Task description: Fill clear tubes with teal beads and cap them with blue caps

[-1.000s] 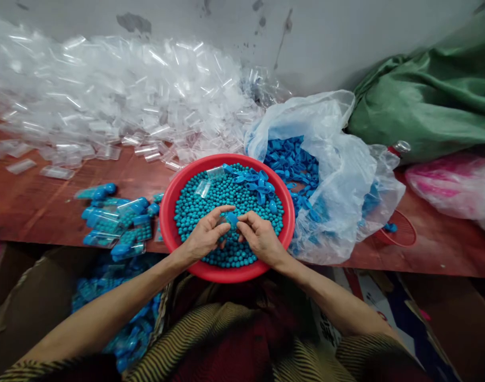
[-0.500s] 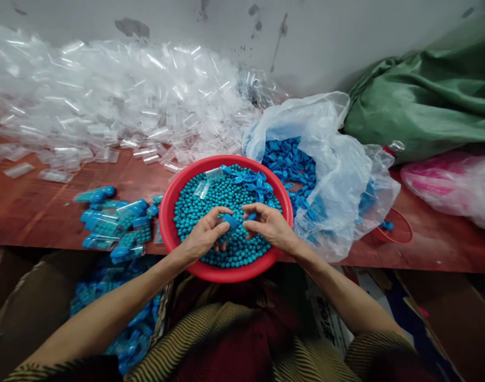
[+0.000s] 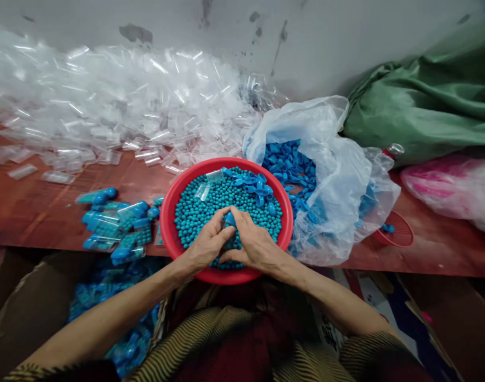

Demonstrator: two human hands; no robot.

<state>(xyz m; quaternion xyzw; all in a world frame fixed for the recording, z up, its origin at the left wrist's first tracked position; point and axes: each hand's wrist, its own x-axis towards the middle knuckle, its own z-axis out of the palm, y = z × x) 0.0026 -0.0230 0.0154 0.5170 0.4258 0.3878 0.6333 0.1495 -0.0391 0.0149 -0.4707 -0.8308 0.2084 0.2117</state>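
In front of me, a pale-grey, matt wall (image 3: 325, 45), marked with dark, irregular stains (image 3: 135, 33) and a thin, slanting streak (image 3: 282, 37), rises behind a long, reddish-brown, flat-topped table (image 3: 31, 209). Soft light gives the table a dull sheen; shadow lies below.

Room above far beads (image 3: 192, 209) — plastic bag (image 3: 340, 183) crowding right, filled tubes (image 3: 111, 225) left
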